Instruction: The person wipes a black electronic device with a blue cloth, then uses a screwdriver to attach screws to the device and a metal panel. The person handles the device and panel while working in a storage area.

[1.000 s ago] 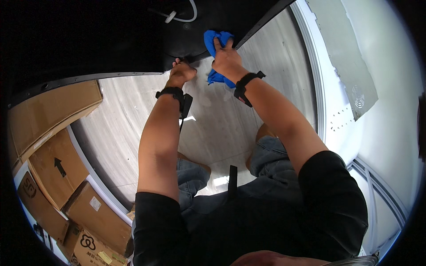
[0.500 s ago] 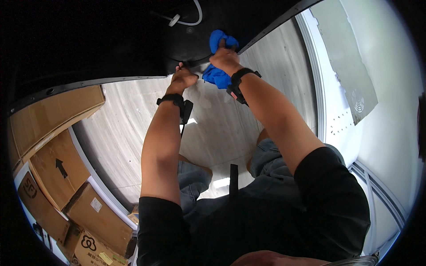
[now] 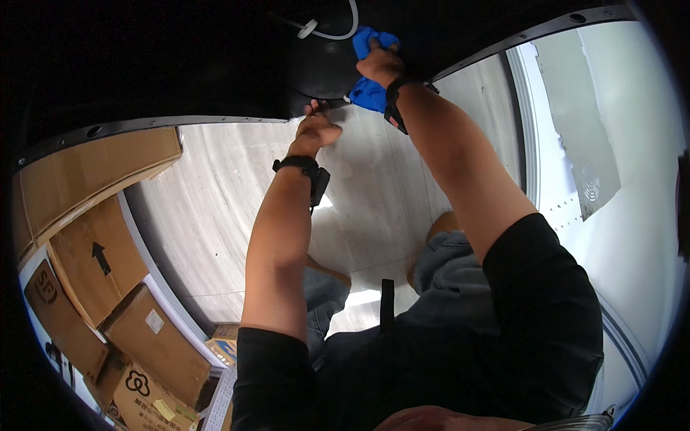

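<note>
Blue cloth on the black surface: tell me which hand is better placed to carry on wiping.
Right. The right hand grips the blue cloth against the black surface; the left hand only rests at its edge.

The right hand (image 3: 379, 63) is pressing a cloth (image 3: 369, 90) onto the panel (image 3: 316, 65) at the top; the left hand (image 3: 316, 131) is resting at the panel's lower edge, just left of and below the cloth; a cable (image 3: 338, 32) is lying on the panel behind both hands; boxes (image 3: 93, 251) are stacking up on the floor (image 3: 208, 215) far left, well apart from the hands.
</note>
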Available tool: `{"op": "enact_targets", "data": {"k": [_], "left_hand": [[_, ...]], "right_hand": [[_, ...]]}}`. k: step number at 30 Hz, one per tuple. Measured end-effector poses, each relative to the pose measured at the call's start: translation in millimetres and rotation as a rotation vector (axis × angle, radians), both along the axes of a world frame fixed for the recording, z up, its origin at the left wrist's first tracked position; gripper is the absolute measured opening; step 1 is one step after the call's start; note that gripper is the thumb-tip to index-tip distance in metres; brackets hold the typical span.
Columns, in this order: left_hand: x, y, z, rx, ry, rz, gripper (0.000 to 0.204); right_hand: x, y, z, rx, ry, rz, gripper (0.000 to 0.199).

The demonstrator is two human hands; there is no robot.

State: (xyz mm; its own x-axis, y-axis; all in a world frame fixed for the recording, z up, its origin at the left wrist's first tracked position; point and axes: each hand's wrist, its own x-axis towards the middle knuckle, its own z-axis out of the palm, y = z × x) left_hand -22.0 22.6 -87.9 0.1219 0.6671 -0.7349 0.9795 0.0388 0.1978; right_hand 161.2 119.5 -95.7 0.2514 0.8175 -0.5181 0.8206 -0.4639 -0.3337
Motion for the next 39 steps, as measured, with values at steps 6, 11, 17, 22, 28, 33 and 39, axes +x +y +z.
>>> {"op": "enact_targets", "data": {"k": [6,11,17,22,28,33,39], "left_hand": [[3.4,-3.7,12.2,-0.014,0.017,-0.025,0.084],[-15.5,-1.1,2.7,0.025,-0.188,0.147,0.079],[-32.7,-3.9,-12.7,0.045,-0.317,0.143,0.071],[-35.4,-8.0,-15.1,0.072,-0.408,0.175,0.066],[-46.3,-8.7,-32.3,0.109,-0.494,0.204,0.063],[-33.2,-10.6,-8.4,0.185,-0.539,0.358,0.066],[-39.7,-31.0,-2.0,0.403,-0.464,0.367,0.072]], "right_hand": [[-1.7,2.0,6.5,0.042,0.069,-0.043,0.092],[0.9,-10.3,8.8,-0.003,0.055,-0.018,0.095],[-8.6,-56.8,14.2,-0.087,0.077,0.042,0.087],[-9.0,-97.6,27.4,-0.004,0.128,-0.015,0.082],[-8.8,-125.1,22.3,0.039,0.167,-0.105,0.096],[-58.1,-137.2,28.3,-0.009,0.190,0.211,0.089],[-73.8,-122.8,39.2,0.011,0.263,0.342,0.084]]}}
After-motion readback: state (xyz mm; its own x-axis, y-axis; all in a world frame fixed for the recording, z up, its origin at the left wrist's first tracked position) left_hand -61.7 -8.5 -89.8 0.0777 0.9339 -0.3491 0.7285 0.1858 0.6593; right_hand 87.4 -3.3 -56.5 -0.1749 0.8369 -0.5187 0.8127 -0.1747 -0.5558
